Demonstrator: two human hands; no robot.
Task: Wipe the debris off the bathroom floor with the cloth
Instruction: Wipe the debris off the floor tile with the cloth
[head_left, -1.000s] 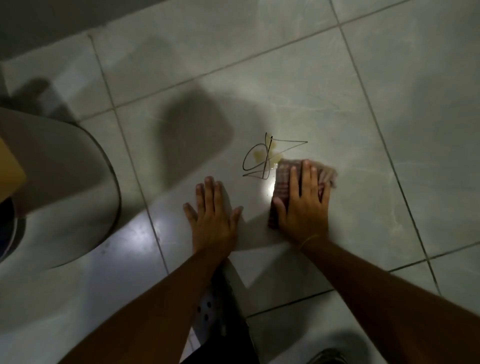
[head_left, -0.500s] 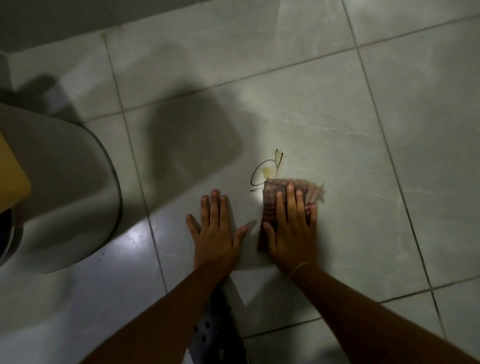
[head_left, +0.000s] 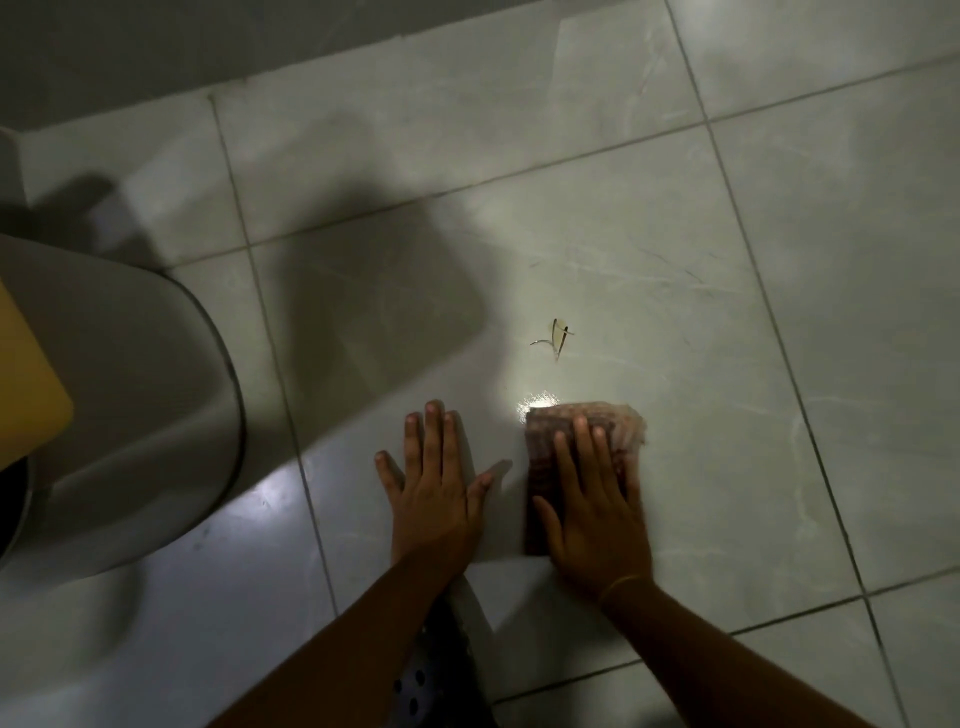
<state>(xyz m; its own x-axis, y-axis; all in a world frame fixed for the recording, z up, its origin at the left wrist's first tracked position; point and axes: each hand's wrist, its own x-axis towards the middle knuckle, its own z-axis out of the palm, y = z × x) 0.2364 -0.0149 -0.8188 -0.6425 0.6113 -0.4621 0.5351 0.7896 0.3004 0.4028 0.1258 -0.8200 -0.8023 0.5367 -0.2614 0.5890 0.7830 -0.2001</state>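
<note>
A folded reddish-brown cloth (head_left: 613, 421) lies flat on the pale tiled floor (head_left: 649, 234). My right hand (head_left: 592, 499) presses down on it with fingers spread. A short way beyond the cloth's far edge sits a small bit of debris (head_left: 557, 338): thin dark strands and a yellowish smear, apart from the cloth. My left hand (head_left: 436, 483) rests flat on the bare tile to the left of the cloth, fingers apart, holding nothing.
A grey rounded toilet base (head_left: 130, 426) stands at the left, with a yellow object (head_left: 26, 384) at the frame edge. The wall base (head_left: 208, 47) runs along the top left. A dotted dark garment (head_left: 431, 675) shows between my forearms.
My right hand has dragged the cloth back toward me across the debris. Most of the dark strands and smear are gone from the tile; a small remnant stays. My left hand stayed planted.
</note>
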